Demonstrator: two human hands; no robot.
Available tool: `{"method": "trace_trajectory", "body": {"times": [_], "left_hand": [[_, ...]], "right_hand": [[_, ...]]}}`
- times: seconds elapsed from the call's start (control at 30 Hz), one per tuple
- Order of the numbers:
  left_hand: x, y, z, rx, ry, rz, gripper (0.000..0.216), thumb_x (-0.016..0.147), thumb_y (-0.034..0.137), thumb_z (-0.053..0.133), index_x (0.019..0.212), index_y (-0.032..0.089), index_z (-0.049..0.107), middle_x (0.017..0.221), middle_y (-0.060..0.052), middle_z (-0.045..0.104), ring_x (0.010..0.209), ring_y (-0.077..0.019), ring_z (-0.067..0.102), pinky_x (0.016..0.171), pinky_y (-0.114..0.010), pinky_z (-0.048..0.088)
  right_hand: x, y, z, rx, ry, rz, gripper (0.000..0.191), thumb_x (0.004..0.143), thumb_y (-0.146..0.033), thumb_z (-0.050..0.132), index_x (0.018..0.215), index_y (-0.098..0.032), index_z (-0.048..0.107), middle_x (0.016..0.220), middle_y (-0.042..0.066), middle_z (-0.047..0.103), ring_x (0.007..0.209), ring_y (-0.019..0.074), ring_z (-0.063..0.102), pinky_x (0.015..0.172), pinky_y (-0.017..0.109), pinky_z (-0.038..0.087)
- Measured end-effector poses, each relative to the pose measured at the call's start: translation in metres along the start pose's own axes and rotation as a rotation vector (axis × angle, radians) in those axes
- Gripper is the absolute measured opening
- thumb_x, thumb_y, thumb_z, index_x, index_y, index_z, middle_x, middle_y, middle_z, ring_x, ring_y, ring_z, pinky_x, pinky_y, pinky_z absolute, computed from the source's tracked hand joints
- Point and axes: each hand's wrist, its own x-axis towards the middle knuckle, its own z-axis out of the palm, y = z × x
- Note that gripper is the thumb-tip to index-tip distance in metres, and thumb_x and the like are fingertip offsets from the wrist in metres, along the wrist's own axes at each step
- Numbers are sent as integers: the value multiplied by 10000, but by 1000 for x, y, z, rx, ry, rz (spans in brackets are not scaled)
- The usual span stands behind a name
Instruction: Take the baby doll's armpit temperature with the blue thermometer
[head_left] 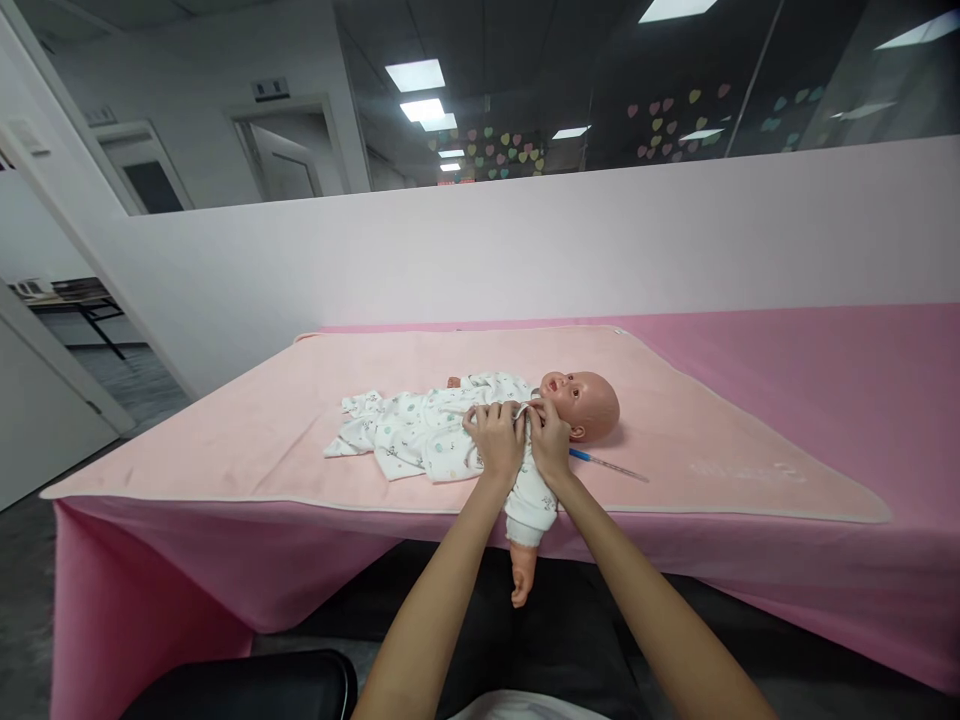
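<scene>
A baby doll [581,402] lies on its back on a light pink blanket [247,430], head to the right. It wears a white patterned baby garment [420,432]. One doll arm [523,560] hangs over the table's front edge. My left hand [495,438] and my right hand [550,440] rest side by side on the doll's chest near the neck. Both pinch the garment's front edges with closed fingers.
A thin blue-tipped thermometer-like stick [607,465] lies on the blanket just right of the doll. A darker pink cloth [840,390] covers the table beneath. A low white partition [525,240] stands behind, and a black chair [255,685] sits at lower left.
</scene>
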Motion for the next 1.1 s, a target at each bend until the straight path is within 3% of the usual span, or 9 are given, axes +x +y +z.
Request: {"method": "trace_trajectory", "body": {"times": [0.8,0.93,1.1], "left_hand": [[-2,1,-8,-91,56,-24,166,835,331,491,880,253,631,926,-41,578,930,-198,477,908,-406,241],[0,-18,-21,-50,85,-45,164,806,342,523,871,244,638,955,-52,573,962,-216,472,922,-425,229],[3,-54,-38,-49,-11,100,139,794,289,527,868,258,640,953,-29,581,964,-190,475,914,-375,252]], "right_hand": [[-3,-5,-4,-39,30,-29,189,838,-326,396,887,-194,521,785,56,648,708,194,613,641,285,449],[-5,-5,-4,-50,52,-37,210,854,-331,356,926,-189,492,731,53,636,654,200,603,582,279,430],[-10,-5,-5,-135,70,-105,253,862,-294,321,1000,-166,490,803,90,656,705,223,618,598,293,443]]}}
